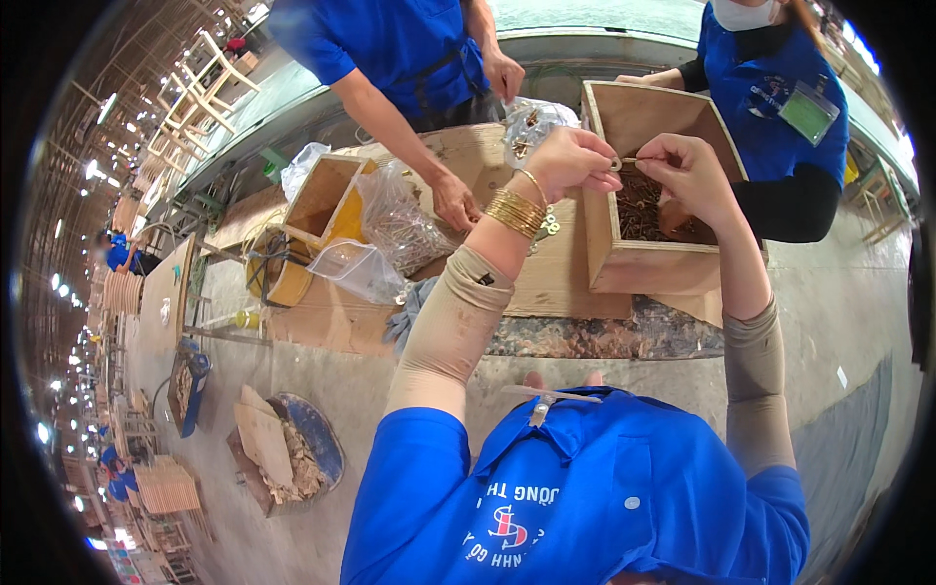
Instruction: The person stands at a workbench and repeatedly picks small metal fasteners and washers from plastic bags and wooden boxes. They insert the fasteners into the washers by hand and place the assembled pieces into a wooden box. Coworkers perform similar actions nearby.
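Observation:
Over a plywood box (pixel 673 263) of brass-coloured bolts (pixel 639 207), both my hands are raised and their fingertips nearly meet. My left hand (pixel 575 161), with gold bangles at the wrist, pinches a small pale metal washer (pixel 616 164). Between the fingertips of my right hand (pixel 687 175) is a thin brass-coloured bolt (pixel 632 159), its end at the washer. Whether the bolt passes through the washer is too small to tell. More washers (pixel 551 224) lie on the board below my left wrist. Another person's hand (pixel 675 213) reaches into the box, partly hidden by my right hand.
Across the table (pixel 546 283), a person in blue (pixel 390 58) works with both hands near a clear bag of hardware (pixel 405 229) and another plastic bag (pixel 531 127). A second plywood box (pixel 327 200) stands left. A co-worker (pixel 780 117) is at the right. A scrap bin (pixel 292 448) sits on the floor.

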`<action>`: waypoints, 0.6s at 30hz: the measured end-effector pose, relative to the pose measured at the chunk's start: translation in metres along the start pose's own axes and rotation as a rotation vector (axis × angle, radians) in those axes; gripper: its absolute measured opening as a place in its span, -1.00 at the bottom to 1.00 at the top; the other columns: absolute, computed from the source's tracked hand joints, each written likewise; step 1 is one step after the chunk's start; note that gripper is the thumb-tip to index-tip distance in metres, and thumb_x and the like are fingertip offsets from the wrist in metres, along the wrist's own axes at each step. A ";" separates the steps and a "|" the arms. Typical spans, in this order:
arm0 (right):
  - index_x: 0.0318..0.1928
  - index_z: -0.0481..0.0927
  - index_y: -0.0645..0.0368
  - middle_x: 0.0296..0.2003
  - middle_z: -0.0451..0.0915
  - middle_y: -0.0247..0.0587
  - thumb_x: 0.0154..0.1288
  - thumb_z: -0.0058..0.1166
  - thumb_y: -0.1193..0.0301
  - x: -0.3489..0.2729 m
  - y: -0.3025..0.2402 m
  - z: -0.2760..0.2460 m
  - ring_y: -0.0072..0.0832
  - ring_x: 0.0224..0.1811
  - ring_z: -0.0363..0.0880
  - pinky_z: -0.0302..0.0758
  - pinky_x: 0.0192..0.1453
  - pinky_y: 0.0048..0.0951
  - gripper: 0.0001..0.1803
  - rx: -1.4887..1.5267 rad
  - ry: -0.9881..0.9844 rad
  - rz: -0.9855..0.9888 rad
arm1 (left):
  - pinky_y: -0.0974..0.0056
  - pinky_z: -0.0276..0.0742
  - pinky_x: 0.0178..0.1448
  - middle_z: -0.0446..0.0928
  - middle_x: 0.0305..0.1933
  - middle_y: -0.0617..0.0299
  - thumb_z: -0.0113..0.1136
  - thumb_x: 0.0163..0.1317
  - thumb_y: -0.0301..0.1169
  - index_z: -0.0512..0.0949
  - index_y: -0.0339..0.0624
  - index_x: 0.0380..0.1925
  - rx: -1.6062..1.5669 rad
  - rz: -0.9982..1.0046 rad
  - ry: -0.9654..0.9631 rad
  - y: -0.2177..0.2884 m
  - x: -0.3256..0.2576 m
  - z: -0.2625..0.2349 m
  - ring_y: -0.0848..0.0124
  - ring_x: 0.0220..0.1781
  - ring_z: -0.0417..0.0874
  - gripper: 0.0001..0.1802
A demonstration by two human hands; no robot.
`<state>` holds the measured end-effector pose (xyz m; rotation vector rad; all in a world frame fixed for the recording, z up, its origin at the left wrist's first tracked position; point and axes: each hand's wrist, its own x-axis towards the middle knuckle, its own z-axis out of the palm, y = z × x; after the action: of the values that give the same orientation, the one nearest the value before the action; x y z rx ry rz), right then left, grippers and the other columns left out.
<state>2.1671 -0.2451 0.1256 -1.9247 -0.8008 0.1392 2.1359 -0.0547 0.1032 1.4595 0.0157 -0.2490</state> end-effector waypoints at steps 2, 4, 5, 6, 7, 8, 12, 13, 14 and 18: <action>-0.44 0.53 0.32 -0.63 0.47 -0.35 0.02 0.08 0.53 0.000 0.008 -0.005 -0.66 -0.61 0.37 0.32 -0.52 -0.60 -0.91 -0.137 0.018 -0.087 | 0.36 0.62 -0.30 0.50 -0.40 -0.03 -0.01 0.07 -0.62 0.40 -0.53 -0.29 0.009 0.019 -0.009 0.002 0.007 0.014 0.22 -0.35 0.63 -0.81; -0.46 0.52 0.34 -0.60 0.49 -0.27 -0.03 0.07 0.55 -0.002 0.010 -0.011 -0.58 -0.58 0.42 0.34 -0.47 -0.55 -0.91 -0.261 0.033 -0.122 | 0.36 0.63 -0.30 0.49 -0.44 -0.05 -0.05 0.04 -0.66 0.38 -0.56 -0.30 0.019 0.033 -0.035 0.004 0.012 0.024 0.19 -0.38 0.63 -0.81; -0.47 0.52 0.35 -0.59 0.50 -0.22 -0.06 0.07 0.56 -0.002 0.004 -0.011 -0.53 -0.57 0.44 0.36 -0.45 -0.52 -0.91 -0.315 0.034 -0.117 | 0.36 0.63 -0.29 0.49 -0.43 -0.05 -0.05 0.03 -0.67 0.38 -0.56 -0.31 0.044 0.029 -0.042 0.003 0.014 0.027 0.20 -0.38 0.63 -0.81; -0.48 0.51 0.36 -0.57 0.51 -0.17 -0.09 0.07 0.57 -0.003 0.000 -0.012 -0.49 -0.55 0.47 0.37 -0.42 -0.50 -0.90 -0.368 0.034 -0.113 | 0.36 0.63 -0.29 0.49 -0.43 -0.06 -0.05 0.03 -0.67 0.38 -0.57 -0.31 0.070 0.026 -0.048 0.003 0.016 0.029 0.20 -0.38 0.63 -0.81; -0.48 0.51 0.36 -0.57 0.51 -0.14 -0.10 0.07 0.57 -0.002 0.000 -0.014 -0.47 -0.53 0.48 0.37 -0.42 -0.49 -0.89 -0.440 0.041 -0.153 | 0.35 0.63 -0.31 0.49 -0.45 -0.07 -0.05 0.01 -0.69 0.39 -0.57 -0.35 0.074 0.017 -0.042 0.002 0.019 0.033 0.20 -0.40 0.63 -0.83; -0.48 0.52 0.36 -0.56 0.51 -0.11 -0.12 0.07 0.57 -0.002 0.000 -0.015 -0.45 -0.52 0.49 0.38 -0.41 -0.48 -0.88 -0.513 0.051 -0.190 | 0.34 0.63 -0.32 0.49 -0.46 -0.08 -0.05 0.00 -0.69 0.39 -0.57 -0.37 0.087 0.012 -0.046 0.003 0.021 0.038 0.20 -0.41 0.63 -0.84; -0.49 0.52 0.35 -0.59 0.50 -0.11 -0.15 0.07 0.58 0.001 -0.001 -0.016 -0.45 -0.46 0.52 0.40 -0.41 -0.46 -0.88 -0.535 -0.059 -0.101 | 0.31 0.64 -0.36 0.50 -0.48 -0.10 -0.06 -0.02 -0.71 0.42 -0.56 -0.44 0.106 -0.022 -0.047 0.002 0.028 0.049 0.18 -0.41 0.63 -0.88; -0.45 0.52 0.34 -0.57 0.50 -0.13 -0.15 0.06 0.59 0.003 0.002 -0.017 -0.48 -0.45 0.51 0.40 -0.41 -0.47 -0.85 -0.510 -0.091 -0.098 | 0.30 0.64 -0.37 0.50 -0.48 -0.11 -0.06 -0.03 -0.72 0.42 -0.56 -0.45 0.104 -0.034 -0.043 0.002 0.030 0.050 0.18 -0.40 0.63 -0.89; -0.41 0.52 0.33 -0.55 0.50 -0.16 -0.15 0.06 0.60 0.005 0.008 -0.018 -0.50 -0.44 0.50 0.41 -0.41 -0.48 -0.82 -0.490 -0.125 -0.093 | 0.30 0.64 -0.37 0.50 -0.47 -0.12 -0.06 -0.03 -0.72 0.42 -0.57 -0.46 0.089 -0.041 -0.036 0.002 0.032 0.050 0.17 -0.40 0.63 -0.89; -0.20 0.49 0.29 -0.44 0.46 -0.25 -0.15 0.05 0.63 0.003 0.019 -0.027 -0.60 -0.41 0.45 0.41 -0.41 -0.57 -0.64 -0.165 -0.145 -0.036 | 0.28 0.65 -0.36 0.50 -0.46 -0.14 -0.07 -0.02 -0.72 0.43 -0.58 -0.46 0.052 -0.075 -0.024 -0.002 0.037 0.047 0.13 -0.41 0.63 -0.88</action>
<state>2.1899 -0.2692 0.1235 -2.0718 -0.9691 0.1980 2.1648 -0.1066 0.1009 1.5091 0.0442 -0.3302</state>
